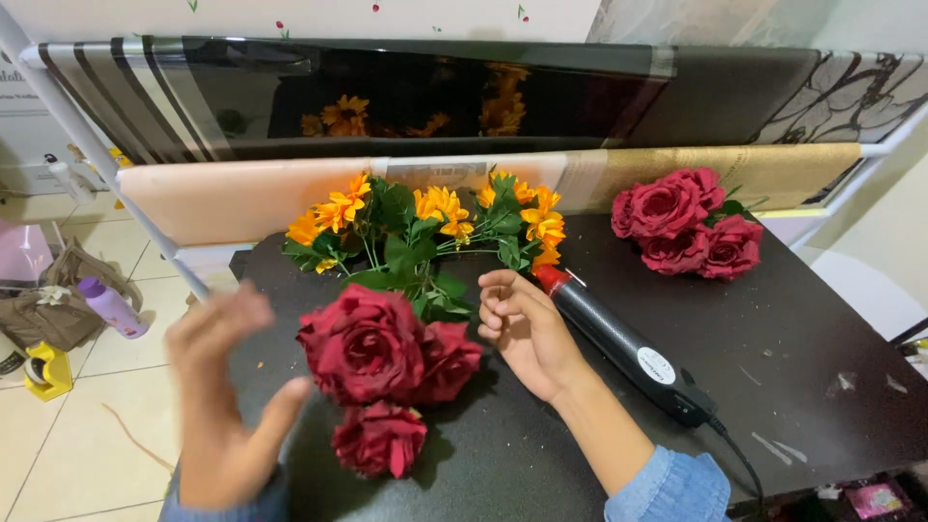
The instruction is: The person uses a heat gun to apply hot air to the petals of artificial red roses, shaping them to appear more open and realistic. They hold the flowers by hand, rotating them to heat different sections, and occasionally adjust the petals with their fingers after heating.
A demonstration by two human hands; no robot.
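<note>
A bunch of dark red fabric roses (pixel 385 360) lies on the black table (pixel 793 338) in front of me. My left hand (pixel 220 387) is blurred, open with fingers spread, just left of the roses and holding nothing. My right hand (pixel 527 333) rests palm up with loosely curled fingers to the right of the roses, empty. A black hot-glue tool with a red tip (pixel 623 346) lies right beside it, its cord running off the front edge. Orange and yellow artificial flowers with green leaves (pixel 425 227) lie behind the roses.
A second bunch of red roses (pixel 686 224) sits at the back right of the table. Rolled sheets and a dark glossy panel (pixel 406 97) lean across the back. A purple bottle (pixel 111 306), a bag and a yellow tape holder (pixel 45 370) are on the tiled floor at left.
</note>
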